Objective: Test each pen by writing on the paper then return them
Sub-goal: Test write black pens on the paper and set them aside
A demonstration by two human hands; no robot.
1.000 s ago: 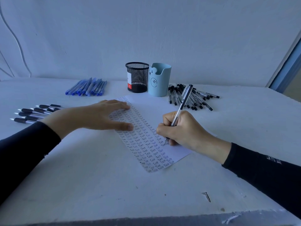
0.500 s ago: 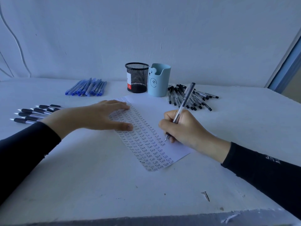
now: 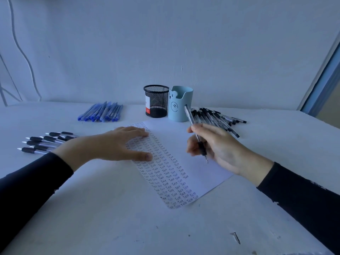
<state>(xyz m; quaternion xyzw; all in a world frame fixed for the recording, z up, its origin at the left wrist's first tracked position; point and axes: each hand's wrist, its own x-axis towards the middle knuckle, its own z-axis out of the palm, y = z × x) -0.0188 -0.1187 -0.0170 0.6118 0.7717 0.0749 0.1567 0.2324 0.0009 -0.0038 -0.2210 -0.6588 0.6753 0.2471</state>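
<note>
Mesh cup, blue cup (inside hidden); right hand grips pen, left hand flat.

One head-worn wide-angle view, looking forward and down over the near table toward the wall.

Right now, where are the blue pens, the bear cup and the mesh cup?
blue pens (image 3: 103, 112), head view, middle of the pile.
bear cup (image 3: 178, 115), head view, front wall.
mesh cup (image 3: 158, 102), head view, side wall.

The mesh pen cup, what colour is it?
The mesh pen cup is black, best seen in the head view.
</note>
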